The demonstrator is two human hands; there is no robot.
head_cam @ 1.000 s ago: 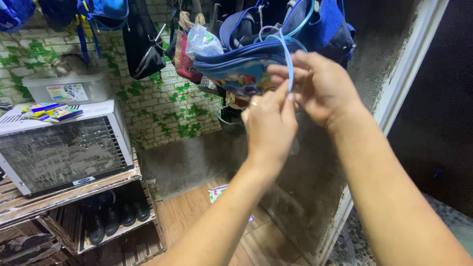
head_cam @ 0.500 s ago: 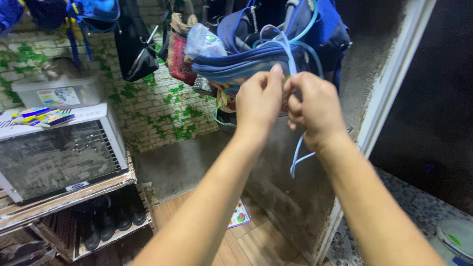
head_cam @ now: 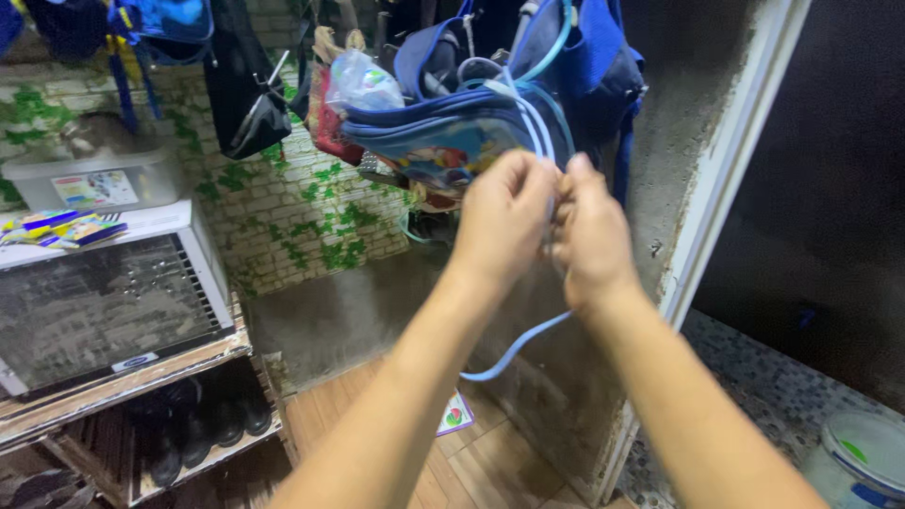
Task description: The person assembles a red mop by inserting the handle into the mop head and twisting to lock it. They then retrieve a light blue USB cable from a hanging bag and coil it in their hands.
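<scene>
In front of the hanging blue bag (head_cam: pixel 443 132), both hands are up and close together, knuckles almost touching. The left hand (head_cam: pixel 501 221) has its fingers curled together, pinched on the light-blue cord (head_cam: pixel 517 347); the right hand (head_cam: pixel 590 238) is closed around the same cord just beside it. From between the hands the cord runs up in thin loops over the bag's top edge, and its free end hangs down below the wrists, curving off to the left over the wooden floor (head_cam: pixel 377 415). The bag hangs among other bags against a wall with a leaf-and-brick pattern. A clear plastic pouch (head_cam: pixel 363 83) sits just left of it. Down left, a grey grilled unit (head_cam: pixel 104 302) rests on a wooden shelf, dark boots (head_cam: pixel 203 424) below.
</scene>
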